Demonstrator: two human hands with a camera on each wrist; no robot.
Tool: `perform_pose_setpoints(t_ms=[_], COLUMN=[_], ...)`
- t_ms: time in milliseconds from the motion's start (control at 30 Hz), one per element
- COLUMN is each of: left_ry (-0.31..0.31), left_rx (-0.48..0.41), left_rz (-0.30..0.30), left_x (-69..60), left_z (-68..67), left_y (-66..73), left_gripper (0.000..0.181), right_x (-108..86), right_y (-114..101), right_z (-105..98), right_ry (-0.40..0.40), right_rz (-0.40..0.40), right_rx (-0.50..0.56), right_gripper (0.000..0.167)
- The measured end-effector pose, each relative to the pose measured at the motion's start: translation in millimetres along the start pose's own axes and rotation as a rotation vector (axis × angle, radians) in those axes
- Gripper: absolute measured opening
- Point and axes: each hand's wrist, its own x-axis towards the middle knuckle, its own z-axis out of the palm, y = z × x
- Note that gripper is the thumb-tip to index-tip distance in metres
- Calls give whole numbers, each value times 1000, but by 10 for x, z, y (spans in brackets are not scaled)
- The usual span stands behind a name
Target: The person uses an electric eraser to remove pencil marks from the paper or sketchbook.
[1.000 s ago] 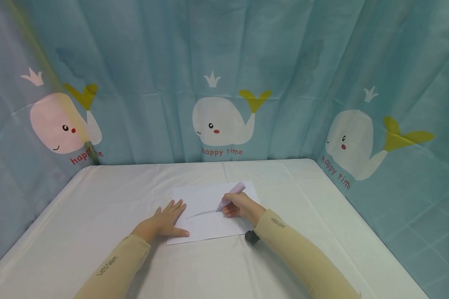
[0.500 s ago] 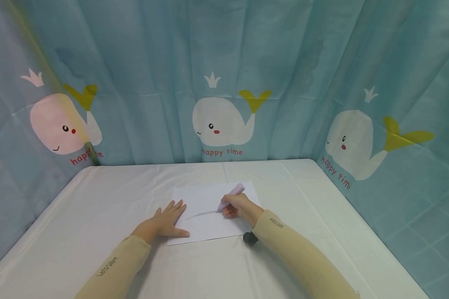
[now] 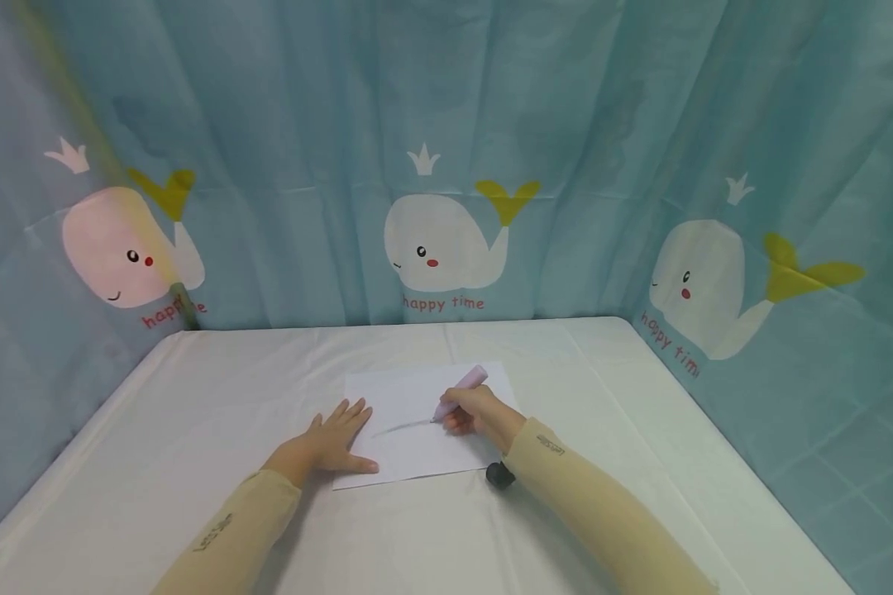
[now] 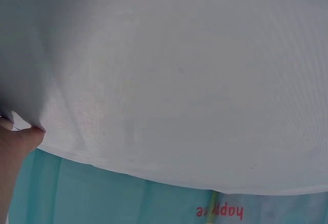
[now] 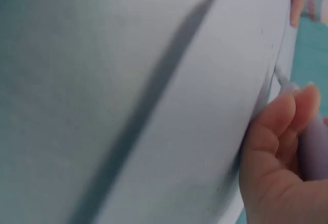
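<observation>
A sheet of white paper lies flat on the table. My left hand rests with spread fingers on its left side; only part of that hand shows at the edge of the left wrist view. On the right, my right hand grips a thick lilac pen between thumb and fingers. The pen slants up to the right, its narrow tip at the paper near the middle. A grey streak runs left from the tip; I cannot tell whether it is shadow or ink. The right wrist view shows the pen close up.
A white cloth covers the table. Blue-green curtains with printed whales hang behind it and along both sides. A small black object is at the right wrist, partly hidden by the sleeve.
Compared with a second ago, my right hand and the pen have shifted very slightly toward me. My left hand stays in place on the paper.
</observation>
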Motion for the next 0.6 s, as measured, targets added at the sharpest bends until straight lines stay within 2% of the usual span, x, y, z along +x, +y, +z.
perform_pose_setpoints(t_ms=[300, 600], left_ry=[-1, -10], left_rx=[-3, -16], left_rz=[-7, -8], left_x=[-1, -12], left_z=[21, -9], left_y=[12, 43], left_gripper=[108, 106], right_x=[-7, 7], right_y=[11, 15], right_z=[-5, -7], right_ry=[-53, -31], right_rz=[6, -2], right_rx=[-37, -3], right_gripper=[16, 17])
